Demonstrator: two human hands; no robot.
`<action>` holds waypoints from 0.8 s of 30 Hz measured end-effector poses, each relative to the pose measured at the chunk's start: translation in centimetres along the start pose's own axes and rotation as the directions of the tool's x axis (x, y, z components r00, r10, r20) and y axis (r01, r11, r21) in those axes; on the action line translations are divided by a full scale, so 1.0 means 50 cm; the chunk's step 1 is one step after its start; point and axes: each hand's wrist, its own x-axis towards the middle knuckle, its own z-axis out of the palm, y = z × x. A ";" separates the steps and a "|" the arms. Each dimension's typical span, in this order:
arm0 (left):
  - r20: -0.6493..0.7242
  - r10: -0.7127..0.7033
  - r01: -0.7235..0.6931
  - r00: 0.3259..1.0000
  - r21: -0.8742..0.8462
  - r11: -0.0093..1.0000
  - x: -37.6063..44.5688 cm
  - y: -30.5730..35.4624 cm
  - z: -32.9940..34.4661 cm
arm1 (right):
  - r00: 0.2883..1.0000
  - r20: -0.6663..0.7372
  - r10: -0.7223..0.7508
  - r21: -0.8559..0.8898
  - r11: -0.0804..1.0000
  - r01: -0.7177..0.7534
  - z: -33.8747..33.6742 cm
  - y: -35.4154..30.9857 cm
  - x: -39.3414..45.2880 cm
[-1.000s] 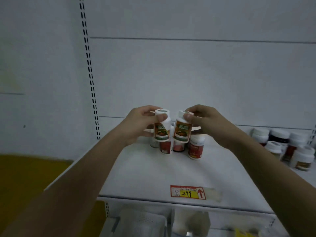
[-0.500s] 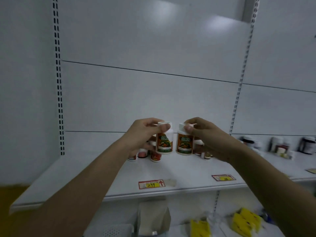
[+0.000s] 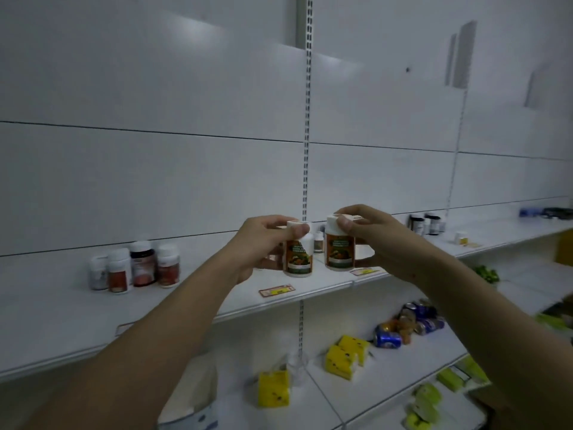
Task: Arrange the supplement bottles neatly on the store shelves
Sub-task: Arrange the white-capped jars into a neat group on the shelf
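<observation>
Each hand holds one bottle by its white cap, in the air in front of the upper shelf (image 3: 325, 285): the left hand (image 3: 263, 243) has thumb and fingers closed round the cap of the left bottle (image 3: 298, 255), and the right hand (image 3: 369, 231) pinches the cap of the right bottle (image 3: 339, 248) the same way, with both bottles hanging upright, labels facing the camera, just beside each other but apart. The step in hand looks like carrying this matching pair to a spot on the shelf. To do it well, lower both until their bases sit flat, set them side by side with labels forward and square to the shelf edge, and let go only once each stands steady, since a cap-only grip lets a bottle swing. A group of four bottles (image 3: 136, 266) stands further left on the same shelf, and more bottles (image 3: 424, 223) stand to the right, so the pair should line up with one of those rows. The held labels are orange and green with a picture of what may be fruit; their text is too blurred to read. A red and yellow price tag (image 3: 277, 290) lies at the shelf edge, its figures unreadable.
</observation>
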 end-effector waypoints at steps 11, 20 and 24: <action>0.110 -0.046 0.059 0.993 -0.119 0.991 0.057 0.007 0.440 | 0.975 -0.189 0.117 0.019 0.993 -0.116 -0.410 0.120 -0.141; 0.140 -0.134 0.152 0.981 -0.126 0.980 0.129 -0.059 0.608 | 0.956 -0.185 0.226 0.116 0.971 -0.207 -0.525 0.277 -0.106; 0.108 -0.163 0.179 0.981 -0.167 0.969 0.184 -0.114 0.638 | 0.958 -0.185 0.220 0.151 0.969 -0.194 -0.543 0.346 -0.042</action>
